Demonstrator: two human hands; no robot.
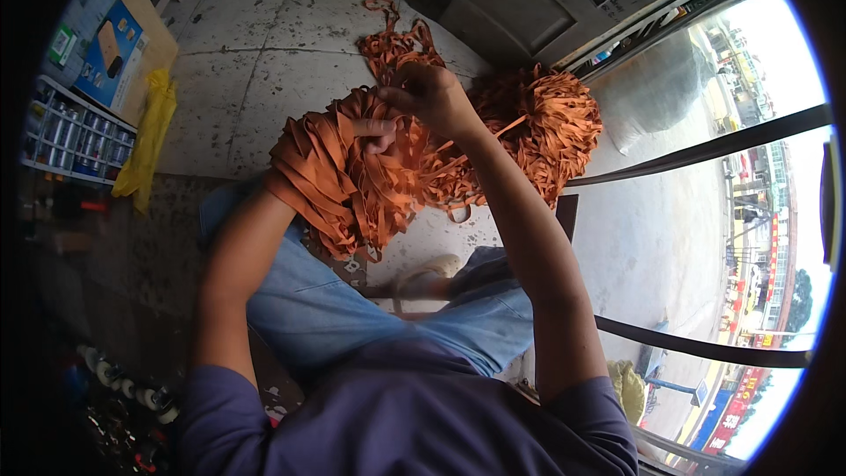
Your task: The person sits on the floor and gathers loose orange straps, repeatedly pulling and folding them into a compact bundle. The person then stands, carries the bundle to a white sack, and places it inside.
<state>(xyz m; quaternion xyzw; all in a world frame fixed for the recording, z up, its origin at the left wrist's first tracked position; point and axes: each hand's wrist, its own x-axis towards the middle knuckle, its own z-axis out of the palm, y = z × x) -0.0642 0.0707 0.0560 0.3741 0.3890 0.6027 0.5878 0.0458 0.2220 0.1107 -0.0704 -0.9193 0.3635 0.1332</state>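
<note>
A thick bundle of flat orange strips (330,163) is looped around my left wrist and hand and hangs toward my knees. Only the fingertips of my left hand (379,134) show, curled against the strips; the rest of that hand is buried under them. Just above, my right hand (432,99) is closed, its thumb and fingers pinching a strip at the bundle's upper edge. A large round heap of the same strips (551,128) lies on the floor to the right. Farther off is a smaller loose tangle (397,42), partly hidden by my right hand.
At the left stand a rack of small cans (79,134), a blue picture board (110,53) and a yellow plastic bag (150,137). A grey door (511,13) is at the back, beside a clear plastic sack (648,84). Dark frame bars (705,154) cross the right side.
</note>
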